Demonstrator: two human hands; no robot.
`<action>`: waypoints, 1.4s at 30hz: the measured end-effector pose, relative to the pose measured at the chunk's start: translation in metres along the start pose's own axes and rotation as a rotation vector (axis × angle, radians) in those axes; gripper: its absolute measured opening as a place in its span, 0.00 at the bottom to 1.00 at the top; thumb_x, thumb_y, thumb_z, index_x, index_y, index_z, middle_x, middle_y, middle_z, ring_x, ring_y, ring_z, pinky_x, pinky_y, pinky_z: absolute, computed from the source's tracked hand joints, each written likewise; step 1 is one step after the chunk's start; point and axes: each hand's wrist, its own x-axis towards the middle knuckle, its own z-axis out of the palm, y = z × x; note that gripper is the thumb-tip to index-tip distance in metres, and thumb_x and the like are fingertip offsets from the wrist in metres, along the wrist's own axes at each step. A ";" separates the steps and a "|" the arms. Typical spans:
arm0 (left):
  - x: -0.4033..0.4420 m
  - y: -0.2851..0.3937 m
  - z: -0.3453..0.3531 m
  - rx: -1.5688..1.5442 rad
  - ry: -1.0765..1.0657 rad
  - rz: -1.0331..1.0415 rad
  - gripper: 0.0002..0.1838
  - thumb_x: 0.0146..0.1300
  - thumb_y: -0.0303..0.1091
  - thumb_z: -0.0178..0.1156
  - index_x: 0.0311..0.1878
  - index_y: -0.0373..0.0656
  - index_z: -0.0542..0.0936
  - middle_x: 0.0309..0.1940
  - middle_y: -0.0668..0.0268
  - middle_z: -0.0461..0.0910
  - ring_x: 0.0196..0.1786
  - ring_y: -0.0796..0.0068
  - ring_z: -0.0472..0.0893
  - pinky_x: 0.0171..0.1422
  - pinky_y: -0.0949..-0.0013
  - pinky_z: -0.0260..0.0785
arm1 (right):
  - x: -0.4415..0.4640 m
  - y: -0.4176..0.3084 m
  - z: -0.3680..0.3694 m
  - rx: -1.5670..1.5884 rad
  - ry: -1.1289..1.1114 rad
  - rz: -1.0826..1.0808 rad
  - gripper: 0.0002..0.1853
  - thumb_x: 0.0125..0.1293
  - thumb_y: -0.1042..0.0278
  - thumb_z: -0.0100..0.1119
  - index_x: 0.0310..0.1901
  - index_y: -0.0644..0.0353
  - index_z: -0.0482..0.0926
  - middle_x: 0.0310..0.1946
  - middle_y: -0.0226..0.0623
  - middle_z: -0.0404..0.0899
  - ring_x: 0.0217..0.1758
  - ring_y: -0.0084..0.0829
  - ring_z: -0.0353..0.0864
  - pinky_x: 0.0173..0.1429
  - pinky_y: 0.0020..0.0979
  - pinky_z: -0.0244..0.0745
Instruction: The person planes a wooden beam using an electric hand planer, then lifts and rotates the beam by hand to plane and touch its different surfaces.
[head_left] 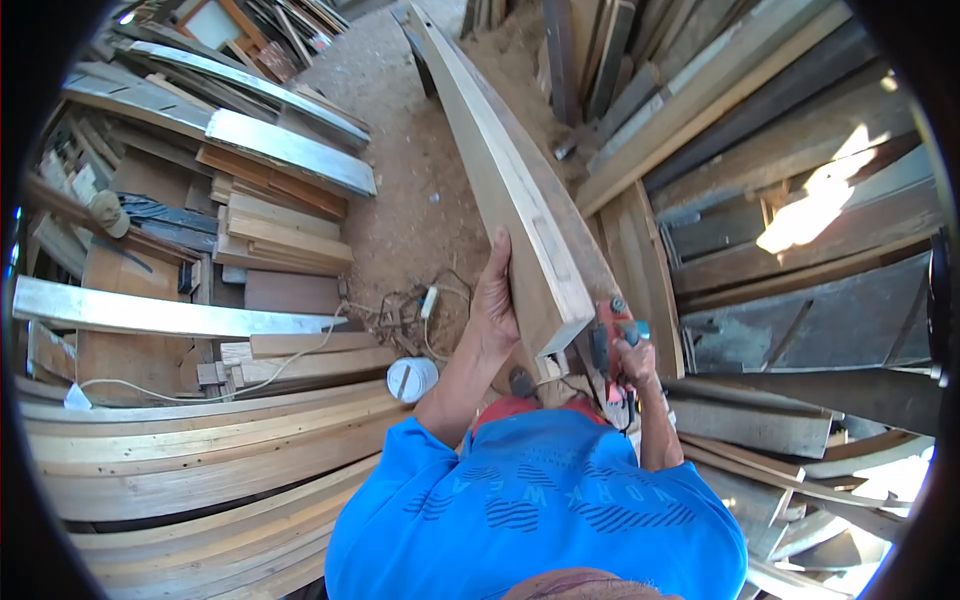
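Note:
A long, pale wooden beam (520, 205) runs away from my body, its near end close to my waist. A dark slot shows in its top edge near that end. My left hand (493, 302) holds the beam's left face, thumb pointing up along it; the other fingers are partly hidden. On the right, my right hand (636, 360) is closed around the handle of a red electric planer (607, 338). The planer is beside the near end of the beam, over a darker plank (590, 262) lying alongside. Whether its sole touches wood cannot be seen.
Stacked boards (220, 440) fill the left side, and large timbers (720, 110) lean at the right. A white bucket (412, 380) stands by my left forearm. A power strip (430, 302) with tangled cords lies on the dusty floor (400, 210).

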 end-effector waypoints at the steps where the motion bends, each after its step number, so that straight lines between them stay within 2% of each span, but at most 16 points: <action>1: -0.002 -0.007 -0.031 0.039 0.092 0.002 0.31 0.64 0.50 0.72 0.63 0.43 0.78 0.53 0.59 0.86 0.55 0.59 0.86 0.62 0.47 0.80 | -0.008 -0.006 -0.007 0.036 0.016 0.027 0.14 0.63 0.61 0.65 0.43 0.64 0.82 0.20 0.29 0.76 0.19 0.20 0.75 0.23 0.30 0.69; 4: -0.006 -0.031 -0.126 0.389 0.362 0.041 0.33 0.64 0.53 0.71 0.65 0.42 0.76 0.54 0.61 0.84 0.56 0.64 0.85 0.61 0.53 0.80 | -0.023 -0.013 -0.024 0.099 -0.003 -0.051 0.20 0.63 0.61 0.64 0.51 0.66 0.84 0.22 0.30 0.78 0.23 0.20 0.77 0.27 0.31 0.73; 7: -0.005 -0.060 -0.247 0.678 0.570 0.076 0.30 0.69 0.51 0.68 0.64 0.38 0.76 0.56 0.65 0.82 0.56 0.70 0.83 0.61 0.59 0.79 | -0.041 -0.048 -0.039 -0.075 -0.099 0.064 0.20 0.67 0.55 0.63 0.48 0.67 0.79 0.22 0.29 0.76 0.21 0.19 0.74 0.25 0.30 0.70; 10: 0.005 -0.088 -0.332 0.831 0.699 0.088 0.30 0.71 0.52 0.65 0.63 0.35 0.77 0.56 0.64 0.82 0.56 0.71 0.82 0.60 0.62 0.77 | -0.038 -0.051 -0.039 -0.053 -0.128 -0.116 0.22 0.72 0.49 0.59 0.45 0.65 0.76 0.21 0.28 0.74 0.21 0.19 0.71 0.23 0.27 0.67; 12: 0.016 -0.100 -0.381 0.891 0.771 0.059 0.32 0.72 0.55 0.62 0.63 0.33 0.77 0.56 0.62 0.82 0.57 0.70 0.82 0.61 0.64 0.75 | -0.033 -0.043 -0.034 0.082 -0.179 -0.027 0.24 0.74 0.46 0.55 0.46 0.65 0.75 0.22 0.27 0.72 0.21 0.18 0.69 0.23 0.26 0.65; 15: 0.041 -0.114 -0.378 1.021 0.953 -0.036 0.40 0.76 0.65 0.49 0.64 0.32 0.76 0.58 0.56 0.82 0.60 0.63 0.81 0.67 0.61 0.71 | -0.021 -0.037 -0.017 0.173 -0.224 0.016 0.28 0.77 0.40 0.50 0.46 0.64 0.75 0.21 0.27 0.70 0.21 0.18 0.68 0.24 0.26 0.64; 18: 0.060 -0.135 -0.432 1.370 0.957 -0.062 0.47 0.75 0.72 0.34 0.68 0.33 0.73 0.65 0.51 0.77 0.66 0.58 0.76 0.73 0.57 0.64 | -0.015 -0.034 -0.001 0.194 -0.266 -0.002 0.28 0.77 0.39 0.49 0.45 0.64 0.75 0.21 0.27 0.71 0.21 0.19 0.69 0.24 0.26 0.66; 21: 0.073 -0.151 -0.442 0.757 0.799 0.198 0.42 0.79 0.67 0.28 0.74 0.40 0.67 0.66 0.57 0.77 0.67 0.60 0.75 0.76 0.59 0.62 | 0.001 -0.021 0.012 0.163 -0.341 -0.034 0.25 0.78 0.43 0.48 0.43 0.63 0.74 0.22 0.28 0.72 0.21 0.18 0.70 0.26 0.26 0.68; 22: 0.069 -0.152 -0.439 0.661 0.780 0.156 0.43 0.78 0.68 0.27 0.75 0.40 0.66 0.67 0.57 0.75 0.68 0.60 0.74 0.76 0.58 0.62 | 0.005 -0.011 0.011 0.110 -0.387 -0.023 0.27 0.77 0.44 0.50 0.54 0.66 0.76 0.26 0.34 0.78 0.25 0.23 0.76 0.32 0.30 0.75; 25: 0.060 -0.148 -0.415 0.423 0.710 0.070 0.46 0.76 0.71 0.24 0.77 0.41 0.63 0.70 0.58 0.73 0.70 0.58 0.74 0.78 0.57 0.61 | -0.005 -0.004 0.011 -0.039 -0.386 -0.133 0.35 0.74 0.43 0.55 0.71 0.65 0.68 0.35 0.46 0.84 0.36 0.33 0.84 0.43 0.37 0.80; 26: 0.057 -0.144 -0.406 0.369 0.690 0.061 0.46 0.76 0.72 0.24 0.77 0.42 0.64 0.71 0.58 0.72 0.70 0.58 0.73 0.78 0.56 0.61 | -0.010 -0.003 0.011 -0.019 -0.431 -0.113 0.44 0.72 0.44 0.58 0.79 0.63 0.55 0.45 0.56 0.85 0.47 0.44 0.87 0.53 0.42 0.79; 30: 0.053 -0.140 -0.391 0.173 0.731 0.005 0.47 0.74 0.74 0.26 0.76 0.43 0.65 0.69 0.60 0.74 0.70 0.58 0.74 0.77 0.54 0.61 | -0.003 0.018 0.029 -0.142 -0.373 -0.236 0.42 0.71 0.47 0.58 0.78 0.60 0.57 0.47 0.60 0.84 0.51 0.54 0.87 0.55 0.44 0.79; 35: 0.049 -0.148 -0.400 0.151 0.647 0.064 0.46 0.74 0.75 0.26 0.74 0.45 0.68 0.67 0.62 0.76 0.70 0.59 0.74 0.77 0.52 0.61 | 0.077 -0.060 0.073 -0.172 -0.414 -0.163 0.37 0.71 0.45 0.58 0.74 0.61 0.64 0.44 0.61 0.84 0.49 0.54 0.88 0.53 0.46 0.79; 37: 0.052 -0.148 -0.400 0.172 0.650 0.064 0.45 0.74 0.74 0.26 0.73 0.46 0.68 0.68 0.62 0.76 0.70 0.60 0.73 0.77 0.53 0.61 | 0.120 -0.094 0.098 -0.087 -0.359 -0.318 0.39 0.71 0.39 0.57 0.70 0.65 0.69 0.44 0.62 0.84 0.48 0.54 0.88 0.53 0.46 0.80; 40: 0.054 -0.148 -0.393 0.174 0.694 0.056 0.43 0.76 0.72 0.28 0.74 0.44 0.67 0.68 0.62 0.75 0.71 0.61 0.72 0.78 0.54 0.60 | 0.197 -0.123 0.135 -0.216 -0.387 -0.274 0.46 0.69 0.28 0.53 0.67 0.72 0.71 0.47 0.65 0.83 0.53 0.55 0.85 0.58 0.46 0.78; 42: 0.050 -0.147 -0.390 0.254 0.725 0.046 0.43 0.77 0.71 0.29 0.72 0.43 0.68 0.68 0.62 0.75 0.70 0.62 0.73 0.77 0.55 0.61 | 0.217 -0.129 0.141 -0.191 -0.369 -0.302 0.43 0.70 0.28 0.52 0.58 0.71 0.74 0.39 0.56 0.81 0.45 0.47 0.82 0.51 0.42 0.76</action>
